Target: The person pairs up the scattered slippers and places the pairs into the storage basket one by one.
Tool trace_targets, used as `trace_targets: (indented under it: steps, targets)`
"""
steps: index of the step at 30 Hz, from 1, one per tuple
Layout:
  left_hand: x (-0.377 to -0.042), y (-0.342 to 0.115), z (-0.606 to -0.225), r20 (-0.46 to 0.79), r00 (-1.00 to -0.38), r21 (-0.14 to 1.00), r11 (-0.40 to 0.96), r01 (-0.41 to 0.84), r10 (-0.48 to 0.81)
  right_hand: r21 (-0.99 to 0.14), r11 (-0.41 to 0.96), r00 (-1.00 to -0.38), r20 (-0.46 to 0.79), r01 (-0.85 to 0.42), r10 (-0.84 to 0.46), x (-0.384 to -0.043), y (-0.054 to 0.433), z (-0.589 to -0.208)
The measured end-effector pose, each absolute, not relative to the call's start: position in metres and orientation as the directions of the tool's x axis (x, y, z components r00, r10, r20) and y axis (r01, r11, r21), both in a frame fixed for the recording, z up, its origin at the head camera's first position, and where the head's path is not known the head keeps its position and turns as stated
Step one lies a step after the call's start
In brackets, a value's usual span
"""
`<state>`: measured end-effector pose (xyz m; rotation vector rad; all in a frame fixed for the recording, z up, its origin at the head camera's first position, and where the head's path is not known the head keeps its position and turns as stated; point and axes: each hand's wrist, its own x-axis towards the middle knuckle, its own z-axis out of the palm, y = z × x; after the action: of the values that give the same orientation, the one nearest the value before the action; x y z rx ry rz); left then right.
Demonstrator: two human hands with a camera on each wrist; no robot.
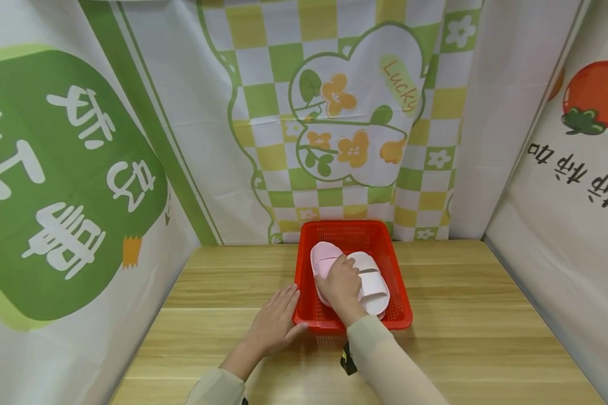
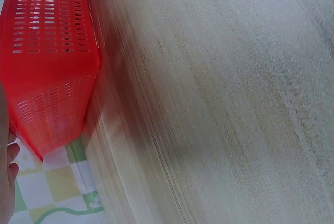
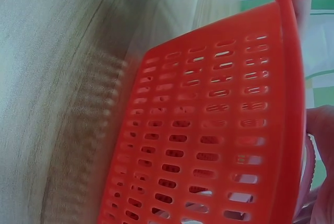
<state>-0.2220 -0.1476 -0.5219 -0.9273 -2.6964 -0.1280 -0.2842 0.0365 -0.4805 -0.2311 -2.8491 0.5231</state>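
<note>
A red plastic basket (image 1: 402,298) with slotted walls stands on the table, holding slippers. Inside it on the left lies a pink slipper (image 1: 325,252), which my right hand (image 1: 340,284) grips around its middle. Beside that hand is a white slipper (image 1: 374,284) with a broad strap. My left hand (image 1: 273,323) rests against the basket's near left side, fingers straight along the rim and thumb at the front corner. In the right wrist view, the basket wall (image 3: 209,109) covers much of the scene, with the pink slipper's edge (image 3: 309,172) showing beyond the rim.
The wooden table (image 1: 233,281) spreads to both sides of the basket. A checked green and yellow cloth (image 1: 334,197) hangs right behind it. Printed white sheets (image 1: 552,225) stand as walls at left and right.
</note>
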Motion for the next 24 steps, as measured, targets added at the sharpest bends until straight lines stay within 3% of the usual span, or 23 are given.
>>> trace_targets:
  steps: [24]
  targets:
    - [-0.221,-0.146,-0.519,0.289,-0.755,-0.013,0.792,0.611,0.588,-0.27,0.953,-0.956,0.214,0.138,0.2,-0.288,0.019,-0.495]
